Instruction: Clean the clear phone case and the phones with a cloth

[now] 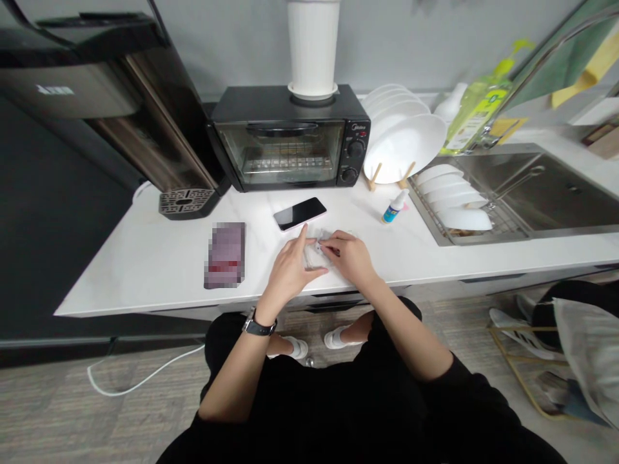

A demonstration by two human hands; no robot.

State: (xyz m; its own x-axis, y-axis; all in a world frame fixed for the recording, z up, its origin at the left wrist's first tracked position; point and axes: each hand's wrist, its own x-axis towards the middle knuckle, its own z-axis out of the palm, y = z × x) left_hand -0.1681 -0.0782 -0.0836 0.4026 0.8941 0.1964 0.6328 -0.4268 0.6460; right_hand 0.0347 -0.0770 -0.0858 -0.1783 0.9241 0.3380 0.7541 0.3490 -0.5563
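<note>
Head view: small clear packet (315, 260) on the table (145, 258) just below the phone (300, 213), probably light, flimsy, slippery, best held by an edge; my right hand (351, 256) seems to pinch its top, left hand (289, 264) spread beside it.

Pale item (313, 258) at the right fingers (336, 243), too small to make out.
Those fingers cover part of it. The purple thing (227, 251) is blurred into blocks, and the small bottle (393, 209) bears print too fine to read. The top edge cuts off the pot (314, 48), the left edge the dispenser (68, 96), the right edge the sink (546, 236) and a grey cloth (587, 361).
</note>
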